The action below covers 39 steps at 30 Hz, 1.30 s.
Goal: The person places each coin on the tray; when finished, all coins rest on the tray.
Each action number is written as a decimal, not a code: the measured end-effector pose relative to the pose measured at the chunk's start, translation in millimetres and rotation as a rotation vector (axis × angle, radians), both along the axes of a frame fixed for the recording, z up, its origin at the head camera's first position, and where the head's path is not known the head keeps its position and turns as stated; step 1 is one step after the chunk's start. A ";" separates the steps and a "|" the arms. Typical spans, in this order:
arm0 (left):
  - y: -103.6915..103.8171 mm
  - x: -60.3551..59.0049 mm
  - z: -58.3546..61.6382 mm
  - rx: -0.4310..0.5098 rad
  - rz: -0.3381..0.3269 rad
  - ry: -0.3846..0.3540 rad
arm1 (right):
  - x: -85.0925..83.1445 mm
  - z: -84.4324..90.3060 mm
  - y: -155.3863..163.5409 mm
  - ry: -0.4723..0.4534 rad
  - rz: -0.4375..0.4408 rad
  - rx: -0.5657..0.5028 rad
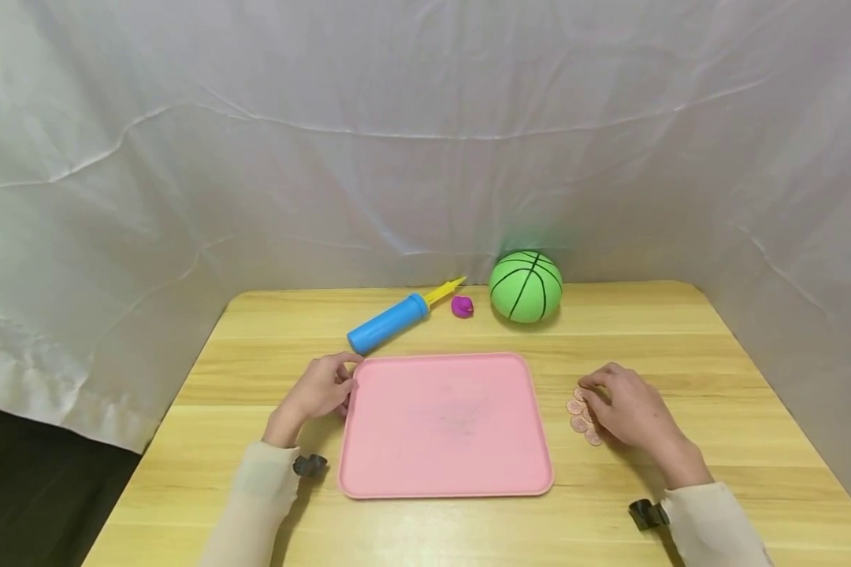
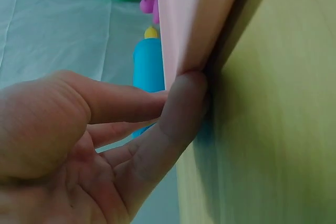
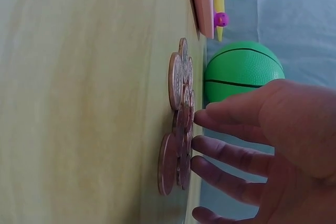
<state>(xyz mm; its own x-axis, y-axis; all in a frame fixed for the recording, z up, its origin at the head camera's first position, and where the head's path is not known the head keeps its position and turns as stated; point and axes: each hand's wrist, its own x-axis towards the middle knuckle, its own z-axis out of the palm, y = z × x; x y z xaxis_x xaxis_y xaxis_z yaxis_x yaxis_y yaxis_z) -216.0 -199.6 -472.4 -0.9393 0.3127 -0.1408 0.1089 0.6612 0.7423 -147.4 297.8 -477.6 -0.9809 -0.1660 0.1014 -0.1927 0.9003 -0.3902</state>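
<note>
A pink tray lies on the table. My left hand is at its far left corner; in the left wrist view, the thumb and a finger come together around the tray's rim. Right of the tray, a spread of several copper-coloured coins overlap one another. My right hand is over them with its palm down. In the right wrist view its fingers are spread, fingertips right at the coins, none wrapped around one.
Behind the tray lies a blue hand pump with a yellow nozzle, pointing back right. Beside the nozzle sits a small purple rubber duck. A green ball with black lines rests near the table's back edge, before a grey cloth backdrop.
</note>
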 end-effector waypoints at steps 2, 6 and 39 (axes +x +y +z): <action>2.6 -0.9 -0.7 0.000 -0.005 0.007 | -0.5 1.3 -0.1 0.000 0.005 0.008; 8.4 -2.3 -1.2 -0.010 -0.013 0.022 | -2.2 2.5 -0.2 -0.005 0.025 0.044; 31.4 -3.4 -3.2 0.077 -0.054 -0.052 | -15.8 8.5 -3.3 -0.098 -0.001 -0.230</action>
<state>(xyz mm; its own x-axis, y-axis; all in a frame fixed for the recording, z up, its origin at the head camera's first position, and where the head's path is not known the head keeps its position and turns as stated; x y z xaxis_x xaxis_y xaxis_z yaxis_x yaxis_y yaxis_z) -219.4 -168.2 -475.6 -0.9129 0.3744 -0.1626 0.1025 0.5958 0.7966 -163.2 294.6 -469.1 -0.9880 -0.1488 0.0412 -0.1434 0.7856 -0.6019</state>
